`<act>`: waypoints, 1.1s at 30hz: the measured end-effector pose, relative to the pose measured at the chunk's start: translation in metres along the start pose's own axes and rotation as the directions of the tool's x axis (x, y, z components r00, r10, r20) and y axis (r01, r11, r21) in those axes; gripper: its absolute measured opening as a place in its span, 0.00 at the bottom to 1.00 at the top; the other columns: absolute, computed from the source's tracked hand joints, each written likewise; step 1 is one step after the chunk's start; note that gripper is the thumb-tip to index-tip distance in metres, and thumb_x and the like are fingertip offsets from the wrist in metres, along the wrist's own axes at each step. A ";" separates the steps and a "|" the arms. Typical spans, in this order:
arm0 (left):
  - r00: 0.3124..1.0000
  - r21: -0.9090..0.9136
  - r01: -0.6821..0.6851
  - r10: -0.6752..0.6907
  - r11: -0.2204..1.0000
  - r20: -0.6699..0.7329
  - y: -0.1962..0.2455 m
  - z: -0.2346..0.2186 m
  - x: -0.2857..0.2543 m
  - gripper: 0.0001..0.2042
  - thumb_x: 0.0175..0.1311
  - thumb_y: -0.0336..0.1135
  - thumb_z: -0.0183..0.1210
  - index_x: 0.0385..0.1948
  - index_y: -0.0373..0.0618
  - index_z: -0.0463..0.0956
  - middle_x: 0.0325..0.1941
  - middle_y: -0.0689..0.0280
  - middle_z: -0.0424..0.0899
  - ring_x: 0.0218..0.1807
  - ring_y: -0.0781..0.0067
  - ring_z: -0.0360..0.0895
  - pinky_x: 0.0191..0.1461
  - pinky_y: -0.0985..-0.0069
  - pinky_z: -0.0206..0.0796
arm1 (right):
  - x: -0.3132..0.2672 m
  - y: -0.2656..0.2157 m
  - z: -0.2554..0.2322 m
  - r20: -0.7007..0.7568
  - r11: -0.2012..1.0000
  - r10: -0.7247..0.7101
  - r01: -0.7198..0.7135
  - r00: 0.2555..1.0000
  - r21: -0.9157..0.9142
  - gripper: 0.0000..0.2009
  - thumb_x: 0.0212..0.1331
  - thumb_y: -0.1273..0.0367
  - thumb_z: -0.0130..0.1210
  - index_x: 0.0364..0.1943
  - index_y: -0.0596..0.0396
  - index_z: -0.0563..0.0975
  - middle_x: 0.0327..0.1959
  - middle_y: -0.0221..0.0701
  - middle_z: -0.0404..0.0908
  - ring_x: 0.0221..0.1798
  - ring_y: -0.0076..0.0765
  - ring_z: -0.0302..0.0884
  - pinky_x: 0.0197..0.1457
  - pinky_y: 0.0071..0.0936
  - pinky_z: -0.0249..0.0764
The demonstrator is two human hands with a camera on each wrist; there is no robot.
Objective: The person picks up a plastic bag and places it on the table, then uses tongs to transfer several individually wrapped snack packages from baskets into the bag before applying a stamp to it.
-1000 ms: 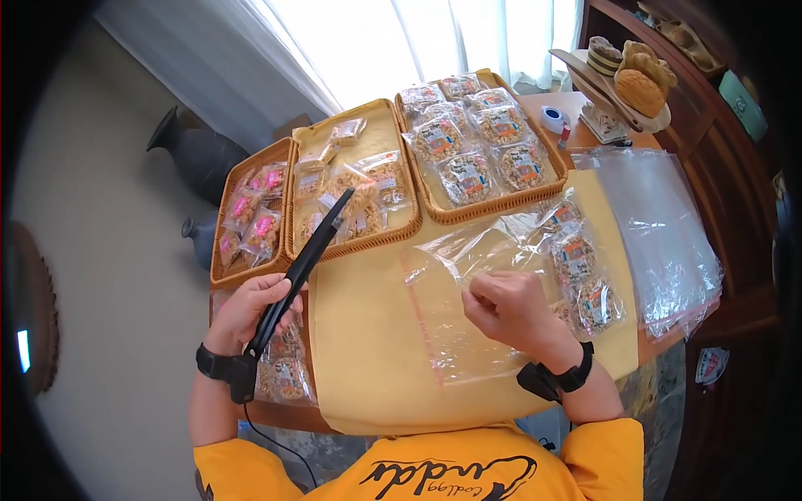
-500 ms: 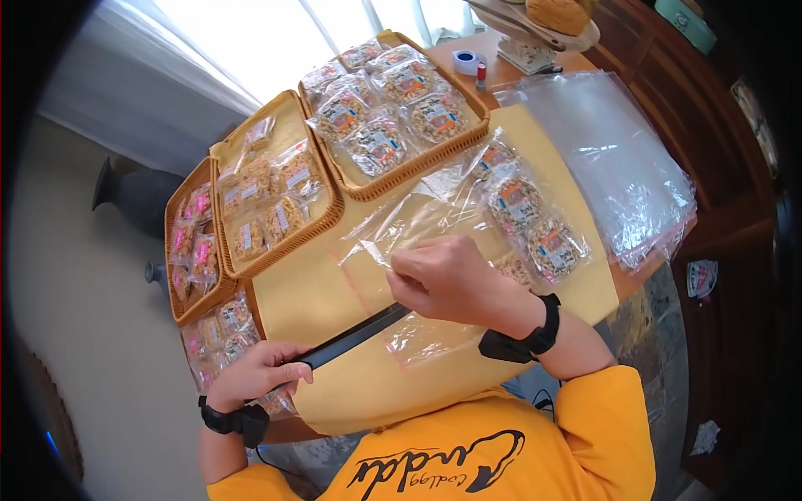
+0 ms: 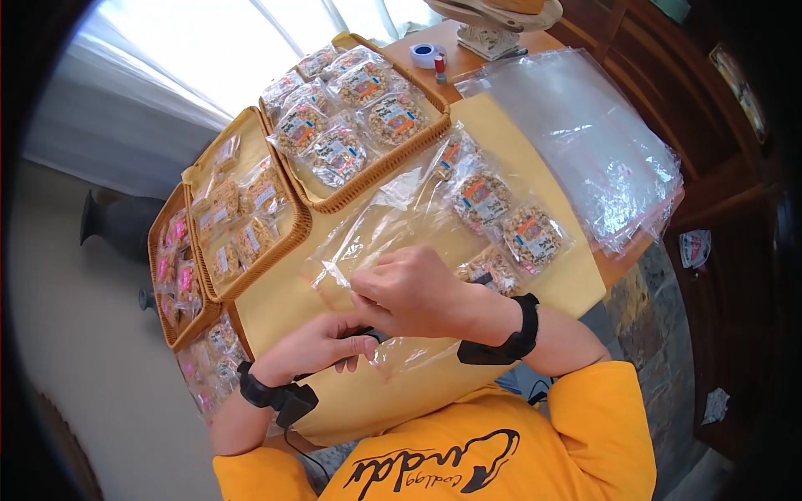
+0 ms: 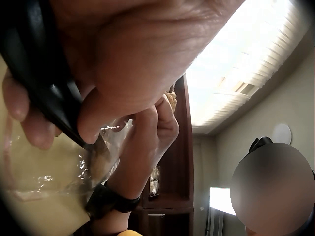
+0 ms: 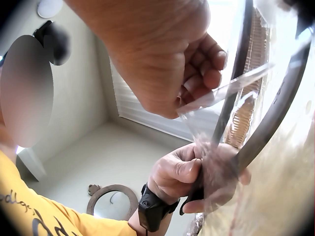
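My left hand (image 3: 313, 346) grips the handle end of black tongs (image 4: 42, 73), fingers and thumb curled round it. In the right wrist view the two tong arms stand apart, reaching past the edge of a clear plastic bag (image 3: 355, 238). My right hand (image 3: 418, 292) pinches that edge and lifts it, just above the left hand. The bag lies flat over the yellow cloth. At its right side are several round puffed-grain snack packets (image 3: 535, 238); a dark tong tip overlaps the nearest packet (image 3: 494, 269). In the head view my right hand hides most of the tongs.
Wicker trays of snack packets stand at the back: one (image 3: 373, 171) with round packets, one (image 3: 294, 230) with square ones, one (image 3: 205, 313) pink-labelled. More packets lie at the left table edge. A stack of clear bags (image 3: 576, 142), a tape roll (image 3: 426, 55) and a cake stand (image 3: 489, 42) are right.
My left hand has brought the tongs from the left, across to the right hand and the bag's edge. The right hand stays at the bag. The head view has turned right.
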State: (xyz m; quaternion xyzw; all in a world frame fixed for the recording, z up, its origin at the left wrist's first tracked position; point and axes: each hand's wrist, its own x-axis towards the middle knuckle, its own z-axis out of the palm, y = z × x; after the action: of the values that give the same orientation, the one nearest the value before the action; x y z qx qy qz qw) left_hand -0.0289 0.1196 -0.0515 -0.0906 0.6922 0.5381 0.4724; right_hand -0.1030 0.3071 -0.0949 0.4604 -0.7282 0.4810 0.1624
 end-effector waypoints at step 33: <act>0.797 -0.447 -0.342 0.002 0.827 -0.604 -0.074 -0.086 -0.126 0.13 0.72 0.41 0.51 0.46 0.40 0.74 0.29 0.67 0.80 0.22 0.83 0.76 0.23 0.86 0.69 | 0.007 0.000 -0.005 0.163 0.991 0.136 -0.135 0.977 -0.016 0.11 0.51 0.71 0.59 0.17 0.52 0.69 0.12 0.34 0.70 0.17 0.43 0.73 0.20 0.36 0.68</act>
State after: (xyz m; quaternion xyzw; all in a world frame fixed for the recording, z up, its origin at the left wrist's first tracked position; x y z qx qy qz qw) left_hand 0.0378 -0.0301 -0.0084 -0.3118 0.6295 0.6976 0.1410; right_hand -0.1075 0.3079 -0.0875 0.4472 -0.7701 0.4496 0.0700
